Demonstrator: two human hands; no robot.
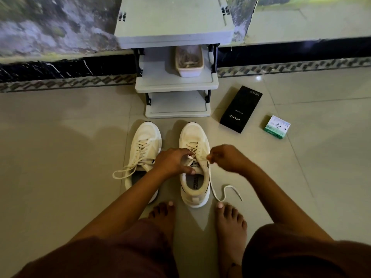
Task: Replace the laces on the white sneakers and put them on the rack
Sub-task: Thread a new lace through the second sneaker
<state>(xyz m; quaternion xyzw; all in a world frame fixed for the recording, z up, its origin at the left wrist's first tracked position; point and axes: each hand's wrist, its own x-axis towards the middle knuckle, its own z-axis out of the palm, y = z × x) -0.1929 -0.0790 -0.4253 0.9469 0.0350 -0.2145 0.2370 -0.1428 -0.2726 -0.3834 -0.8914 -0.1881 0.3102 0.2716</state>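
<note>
Two white sneakers stand side by side on the tiled floor, toes toward a grey shoe rack (176,83). The left sneaker (145,141) is laced, with a loose loop of lace lying off its left side. My left hand (173,162) grips the tongue and upper of the right sneaker (193,137), thumb at the shoe's opening. My right hand (226,158) pinches a cream lace (224,194) at the shoe's right eyelets. The lace's free end trails down onto the floor to the right.
A pale tub (188,61) holding laces sits on the rack's middle shelf. A black phone box (241,109) and a small green-white box (277,127) lie on the floor to the right. My bare feet (230,221) stand just behind the sneakers.
</note>
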